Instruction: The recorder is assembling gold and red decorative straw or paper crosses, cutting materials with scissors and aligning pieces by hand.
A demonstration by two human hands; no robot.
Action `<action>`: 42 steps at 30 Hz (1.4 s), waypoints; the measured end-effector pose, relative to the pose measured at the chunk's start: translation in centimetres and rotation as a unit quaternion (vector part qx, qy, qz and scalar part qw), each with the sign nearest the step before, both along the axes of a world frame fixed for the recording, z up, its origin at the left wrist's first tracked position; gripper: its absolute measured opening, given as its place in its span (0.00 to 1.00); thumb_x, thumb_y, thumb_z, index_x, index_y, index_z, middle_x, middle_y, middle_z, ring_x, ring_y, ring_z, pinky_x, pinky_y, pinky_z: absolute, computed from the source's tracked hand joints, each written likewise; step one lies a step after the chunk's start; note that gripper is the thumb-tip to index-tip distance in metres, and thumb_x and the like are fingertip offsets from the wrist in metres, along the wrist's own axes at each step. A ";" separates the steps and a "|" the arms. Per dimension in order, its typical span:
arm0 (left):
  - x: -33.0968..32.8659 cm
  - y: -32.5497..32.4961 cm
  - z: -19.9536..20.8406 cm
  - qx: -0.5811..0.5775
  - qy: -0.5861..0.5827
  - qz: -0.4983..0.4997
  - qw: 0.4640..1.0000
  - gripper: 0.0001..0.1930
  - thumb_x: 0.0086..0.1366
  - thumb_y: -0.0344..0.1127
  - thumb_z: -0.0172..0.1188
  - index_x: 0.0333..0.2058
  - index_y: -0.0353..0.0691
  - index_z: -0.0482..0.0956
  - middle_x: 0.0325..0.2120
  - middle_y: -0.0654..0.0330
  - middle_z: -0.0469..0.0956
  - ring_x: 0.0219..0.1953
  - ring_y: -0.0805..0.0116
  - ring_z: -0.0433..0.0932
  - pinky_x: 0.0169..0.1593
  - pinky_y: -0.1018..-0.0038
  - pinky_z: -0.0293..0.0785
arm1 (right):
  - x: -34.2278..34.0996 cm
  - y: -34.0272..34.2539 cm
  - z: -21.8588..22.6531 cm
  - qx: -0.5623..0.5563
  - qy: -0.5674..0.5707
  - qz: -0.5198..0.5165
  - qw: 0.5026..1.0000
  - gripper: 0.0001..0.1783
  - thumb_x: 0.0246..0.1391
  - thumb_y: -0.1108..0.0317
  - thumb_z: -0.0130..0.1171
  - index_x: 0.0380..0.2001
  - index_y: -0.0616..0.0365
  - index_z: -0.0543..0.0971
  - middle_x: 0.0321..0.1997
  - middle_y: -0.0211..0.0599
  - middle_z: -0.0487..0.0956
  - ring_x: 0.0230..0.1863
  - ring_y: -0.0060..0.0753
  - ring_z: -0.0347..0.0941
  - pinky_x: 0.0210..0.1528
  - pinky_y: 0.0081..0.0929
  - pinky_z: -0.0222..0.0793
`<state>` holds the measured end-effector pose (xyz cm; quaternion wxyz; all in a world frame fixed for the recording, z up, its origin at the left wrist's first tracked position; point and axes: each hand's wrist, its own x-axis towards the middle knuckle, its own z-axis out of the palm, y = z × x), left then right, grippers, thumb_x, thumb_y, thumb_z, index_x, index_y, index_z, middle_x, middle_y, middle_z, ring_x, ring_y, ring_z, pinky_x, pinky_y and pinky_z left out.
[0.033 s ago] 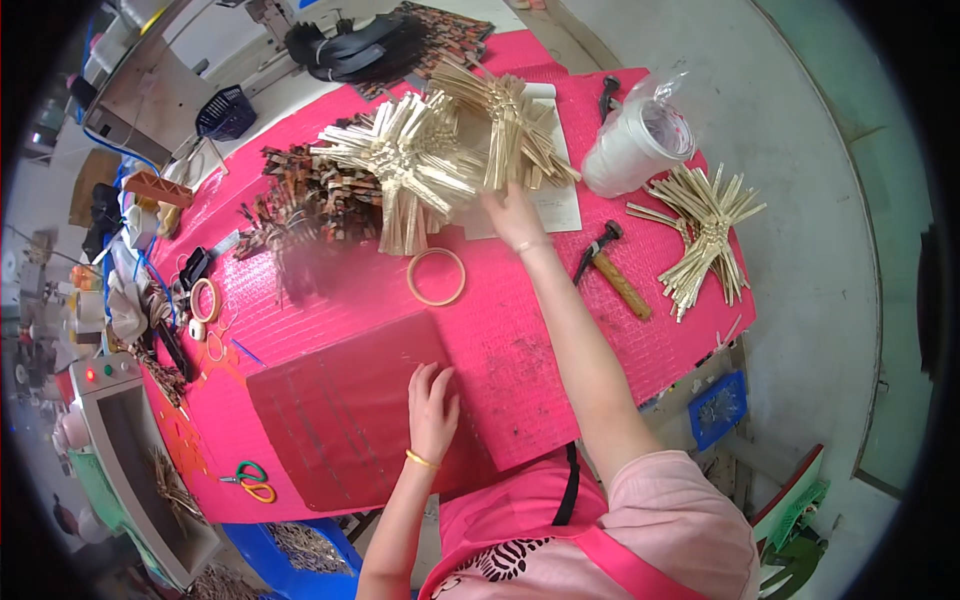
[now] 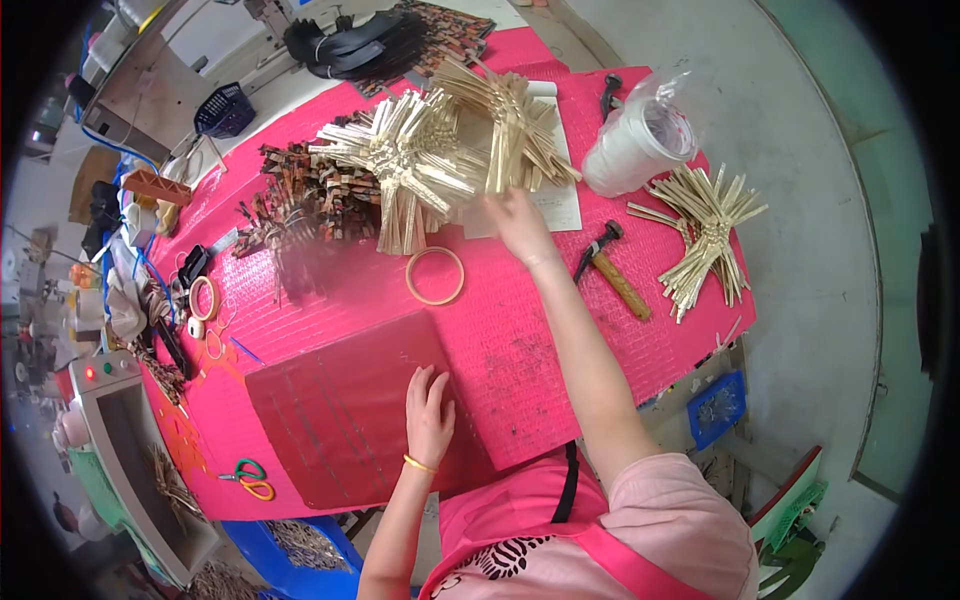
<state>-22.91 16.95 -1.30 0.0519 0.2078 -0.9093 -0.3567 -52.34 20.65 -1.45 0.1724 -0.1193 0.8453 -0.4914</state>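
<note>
My left hand [image 2: 430, 420] lies open with fingers stretched on a dark red sheet [image 2: 340, 410] at the table's near side. My right hand [image 2: 522, 228] reaches forward, its fingers drawn together at the lower ends of a bundle of gold woven strips [image 2: 512, 115]; whatever they hold is too small to make out. Beside that bundle, to the left, is another gold woven strip piece [image 2: 400, 160], on top of brown-and-black strip pieces [image 2: 310, 195]. Nearer to me lies a light wooden ring [image 2: 435, 276]. White paper [image 2: 560, 205] shows under the right-hand bundle.
Right of my arm lies a hammer [image 2: 620, 285], with a plastic-wrapped white roll [image 2: 640, 150] behind it. A third gold strip piece [image 2: 710, 235] lies near the right edge. Scissors [image 2: 250, 480] rest at the near left; black coiled strips [image 2: 350, 45] are at the back.
My right hand has drawn back slightly toward me from the gold bundle, which looks unmoved. My left hand stays on the red sheet.
</note>
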 end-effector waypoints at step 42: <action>-21.2 16.5 1.2 0.823 0.013 -0.007 0.567 0.22 0.61 0.41 0.47 0.49 0.32 0.63 0.49 0.51 0.65 0.50 0.67 0.64 0.54 0.71 0.60 | 3.5 25.2 8.4 0.066 0.097 0.000 0.993 0.18 0.35 0.74 0.60 0.35 0.60 0.72 0.32 0.42 0.73 0.37 0.39 0.70 0.41 0.35 0.64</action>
